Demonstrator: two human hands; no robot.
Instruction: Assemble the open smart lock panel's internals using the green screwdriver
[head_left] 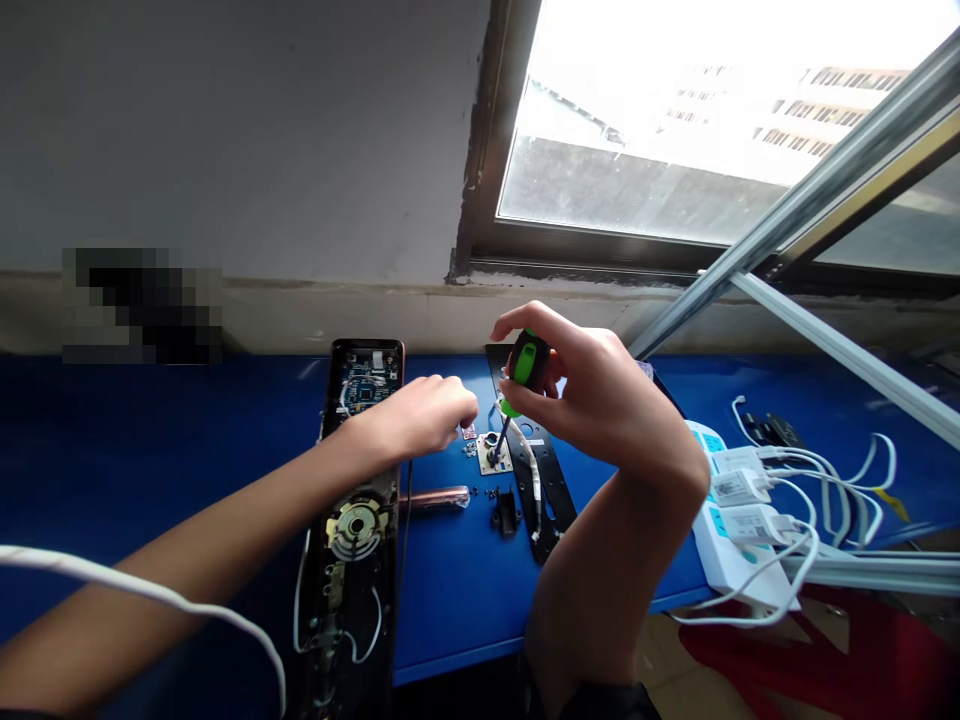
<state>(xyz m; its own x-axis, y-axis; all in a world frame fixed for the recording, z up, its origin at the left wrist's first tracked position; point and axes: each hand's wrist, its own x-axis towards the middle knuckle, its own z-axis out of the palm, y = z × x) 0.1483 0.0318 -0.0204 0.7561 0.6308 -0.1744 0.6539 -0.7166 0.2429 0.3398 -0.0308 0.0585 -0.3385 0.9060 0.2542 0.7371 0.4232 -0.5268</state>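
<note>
My right hand (592,390) is wrapped round the green and black handle of a screwdriver (529,362). Its shaft slants down to a small white circuit board (501,458) on the blue table, with the tip at or just above it. My left hand (424,415) is closed just left of the board; whatever its fingertips may pinch is hidden. Under my left forearm lies a long black open housing (358,590) with a blue circuit board (364,385) and a round speaker-like part (358,527). A black perforated plate (551,490) with a white cable lies beside the small board.
Small screws (470,449), a black bracket (507,512) and a copper-coloured cylinder (442,498) lie near the board. To the right, a white power strip (739,565) carries several chargers and cables. Metal bars (731,265) cross before the window. A white cable (142,592) passes over my left forearm.
</note>
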